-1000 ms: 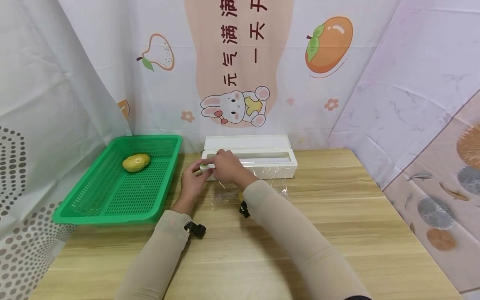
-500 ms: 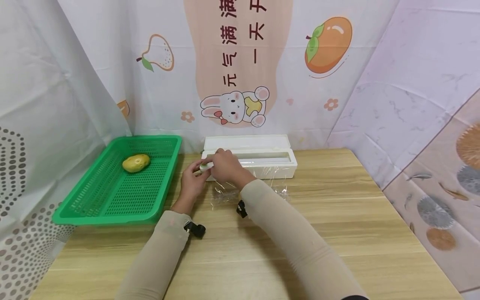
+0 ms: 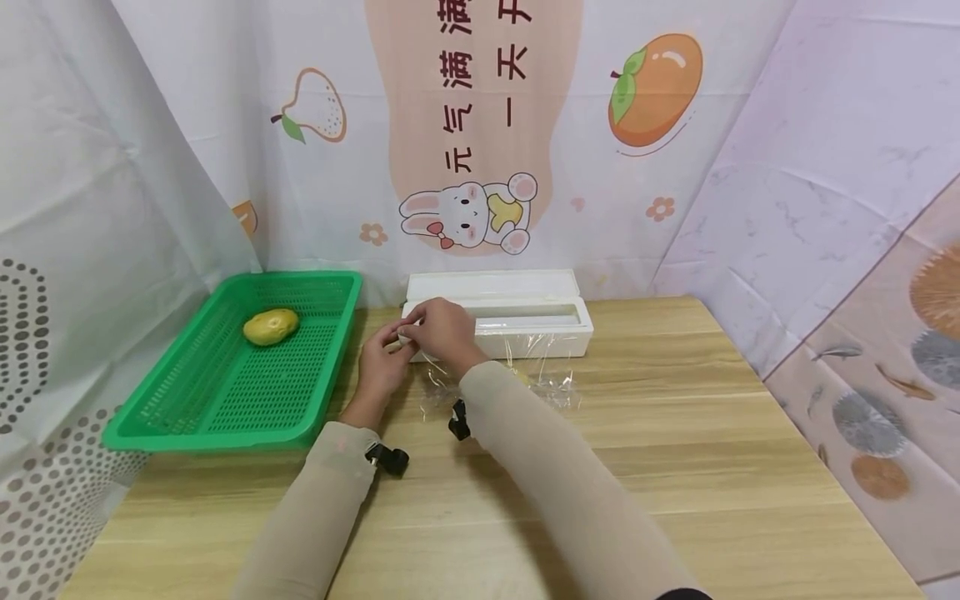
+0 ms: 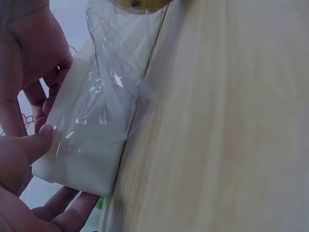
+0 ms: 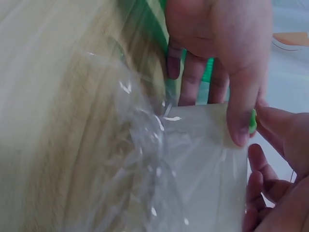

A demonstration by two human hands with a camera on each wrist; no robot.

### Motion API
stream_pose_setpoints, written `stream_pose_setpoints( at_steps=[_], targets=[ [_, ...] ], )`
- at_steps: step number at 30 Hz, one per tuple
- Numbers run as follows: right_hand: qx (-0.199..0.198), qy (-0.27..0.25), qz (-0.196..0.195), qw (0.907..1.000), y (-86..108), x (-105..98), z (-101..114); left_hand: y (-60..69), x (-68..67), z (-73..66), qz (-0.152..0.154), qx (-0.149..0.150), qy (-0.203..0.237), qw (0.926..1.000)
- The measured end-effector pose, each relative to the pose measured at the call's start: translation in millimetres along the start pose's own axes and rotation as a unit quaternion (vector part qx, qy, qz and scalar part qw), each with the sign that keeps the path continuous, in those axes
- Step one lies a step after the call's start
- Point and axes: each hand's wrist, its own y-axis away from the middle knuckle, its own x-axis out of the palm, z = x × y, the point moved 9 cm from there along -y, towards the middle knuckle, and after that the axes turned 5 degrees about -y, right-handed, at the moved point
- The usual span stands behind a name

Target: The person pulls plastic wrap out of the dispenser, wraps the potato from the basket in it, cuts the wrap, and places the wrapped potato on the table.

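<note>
White plastic is forming the long, lidded box sitting at the table's back edge, its lid standing open behind a pale roll. The left hand is gripping its left end, thumb on the front and fingers wrapping underneath. The right hand is meeting it at that corner, fingers curling in by a small green plastic piece; whether they are pinching it or only touching it, I cannot tell.

Working well here probably means keeping that left end firmly braced and the clear, crinkled plastic film smooth. The film is bunching over the box's front, and the right forearm is crossing above it. A yellow fruit is lying close by, partly hidden. Leftward, a green perforated plastic basket is holding a yellow mango-like fruit.
</note>
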Motion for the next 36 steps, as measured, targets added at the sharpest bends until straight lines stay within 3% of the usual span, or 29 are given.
stream_pose_setpoints(
  at_steps=[8,19,27,36],
  targets=[
    [0.013,0.055,-0.042,0.9975,2.8,-4,1,-0.9,-1.6,-2.7,0.005,0.008,0.003,1.0000],
    [0.029,0.047,-0.005,0.9985,-0.7,-9,-9,-2.6,-2.1,-0.6,0.011,0.029,-0.002,0.9995],
    [0.024,0.053,-0.014,0.9982,-3.5,-9,-11,-5.0,-4.8,-4.1,0.000,0.048,0.004,0.9989],
    [0.030,0.051,-0.016,0.9981,-2.9,-11,-15,-3.7,-5.0,-6.2,0.014,0.050,-0.009,0.9986]
  ],
)
